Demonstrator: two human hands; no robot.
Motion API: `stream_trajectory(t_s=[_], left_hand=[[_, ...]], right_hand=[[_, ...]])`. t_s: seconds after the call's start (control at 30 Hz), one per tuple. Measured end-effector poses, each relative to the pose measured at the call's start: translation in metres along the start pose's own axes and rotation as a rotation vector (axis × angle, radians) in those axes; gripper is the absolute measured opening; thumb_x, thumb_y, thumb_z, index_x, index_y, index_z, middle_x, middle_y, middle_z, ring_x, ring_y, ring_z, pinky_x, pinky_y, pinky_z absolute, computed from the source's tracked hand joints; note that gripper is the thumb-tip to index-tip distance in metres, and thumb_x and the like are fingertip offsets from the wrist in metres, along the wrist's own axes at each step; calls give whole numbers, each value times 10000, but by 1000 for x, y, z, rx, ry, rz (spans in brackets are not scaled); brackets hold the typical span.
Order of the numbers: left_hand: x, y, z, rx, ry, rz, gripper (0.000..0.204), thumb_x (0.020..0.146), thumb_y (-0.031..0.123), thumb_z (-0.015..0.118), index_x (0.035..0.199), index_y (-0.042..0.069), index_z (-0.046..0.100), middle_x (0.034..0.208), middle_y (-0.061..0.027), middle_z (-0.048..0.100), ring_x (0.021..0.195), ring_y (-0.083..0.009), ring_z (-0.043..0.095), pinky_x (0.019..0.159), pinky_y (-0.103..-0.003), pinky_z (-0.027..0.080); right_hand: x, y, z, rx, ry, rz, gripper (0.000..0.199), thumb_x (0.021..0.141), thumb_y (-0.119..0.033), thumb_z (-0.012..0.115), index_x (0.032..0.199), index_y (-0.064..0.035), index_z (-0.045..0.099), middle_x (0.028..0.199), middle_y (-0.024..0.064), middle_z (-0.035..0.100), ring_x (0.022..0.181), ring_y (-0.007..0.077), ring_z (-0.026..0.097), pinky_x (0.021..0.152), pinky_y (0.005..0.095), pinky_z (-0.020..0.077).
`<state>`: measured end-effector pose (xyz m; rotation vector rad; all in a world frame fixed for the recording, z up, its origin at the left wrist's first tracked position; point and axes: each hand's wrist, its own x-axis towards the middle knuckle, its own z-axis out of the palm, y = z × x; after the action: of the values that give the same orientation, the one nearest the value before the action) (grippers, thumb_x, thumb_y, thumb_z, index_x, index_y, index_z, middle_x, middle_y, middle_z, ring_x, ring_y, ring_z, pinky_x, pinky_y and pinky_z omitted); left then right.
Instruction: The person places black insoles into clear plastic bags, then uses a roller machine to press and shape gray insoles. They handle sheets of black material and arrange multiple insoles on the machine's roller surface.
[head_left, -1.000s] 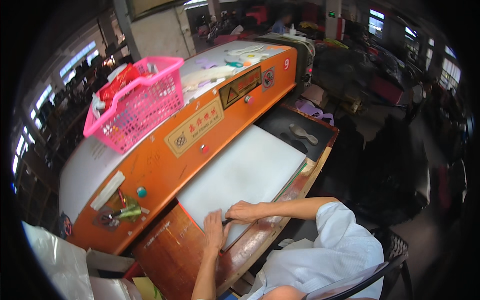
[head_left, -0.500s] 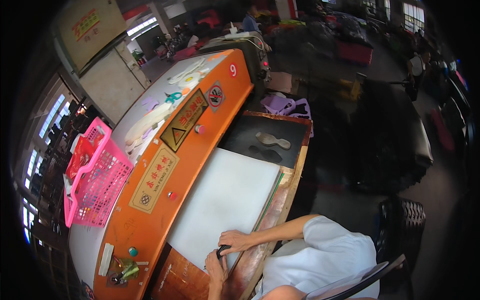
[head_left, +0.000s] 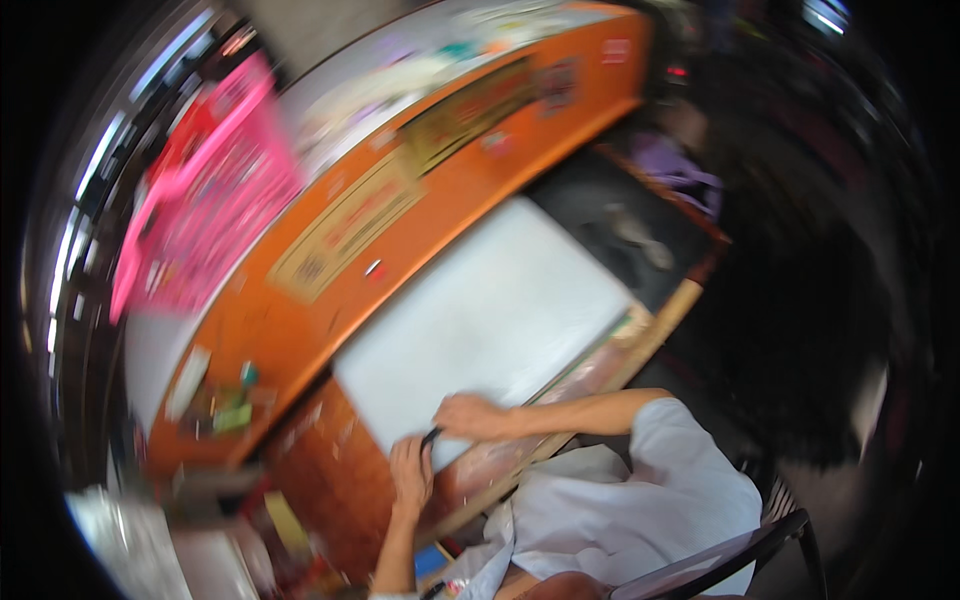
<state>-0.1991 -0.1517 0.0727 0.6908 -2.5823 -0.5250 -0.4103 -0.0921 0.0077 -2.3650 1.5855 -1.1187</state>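
Observation:
The picture is blurred by motion. My left hand rests at the near edge of a white cutting board on an orange machine. My right hand lies on the board's near corner, fingers curled. A small dark object sits between the two hands; both touch it, but what it is cannot be told. My white sleeve fills the lower right.
A pink basket stands on the machine's top at the left. A dark tray with pale pieces adjoins the board's far end. Green buttons sit on the machine's near-left panel. A chair back is behind me.
The view has swung and blurred between frames. Both hands stay at the board's near corner around the small dark object.

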Motion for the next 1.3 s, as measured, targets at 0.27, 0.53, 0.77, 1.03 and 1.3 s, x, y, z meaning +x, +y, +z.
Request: stream_trajectory(t_s=[0.27,0.53,0.77,1.03,1.3], left_hand=[[-27,-8,2,27,77,-207,329,954,43,635,1274,-17,590,1235,-208,606,1146,-407,572,999,-485,471],[-52,-9,13,-114,192,-279,425,962,78,631,1371,-7,554,1354,-232,565,1300,-422,519,1131,-479,419],[-58,-4,22,-557,561,-572,483,1080,224,516,1484,-37,478,1544,-236,474,1434,-374,458,1196,-421,363],[-64,-15,38,-710,694,-668,625,1038,325,630,1511,-42,455,1563,-261,453,1476,-359,423,1209,-424,359],[-96,-3,20,-928,860,-789,487,1052,335,596,1329,-66,607,1217,-184,707,1136,-239,647,1013,-382,489]], right_hand=[[53,-21,-14,-122,-383,-181,93,851,-95,677,903,-21,655,896,143,707,910,303,693,776,423,562],[71,-41,-17,-129,-537,-162,197,915,-199,718,976,-27,645,919,151,686,879,346,672,727,452,553],[79,-59,-5,-172,-520,-172,170,888,-155,732,970,-27,656,917,150,658,907,347,663,719,461,558],[92,-68,7,-194,-486,-49,148,914,-181,722,881,-38,706,788,156,635,753,383,639,667,497,514],[132,-132,83,1024,-106,732,330,1058,-306,660,835,-63,651,741,-35,576,668,71,474,611,265,387]])
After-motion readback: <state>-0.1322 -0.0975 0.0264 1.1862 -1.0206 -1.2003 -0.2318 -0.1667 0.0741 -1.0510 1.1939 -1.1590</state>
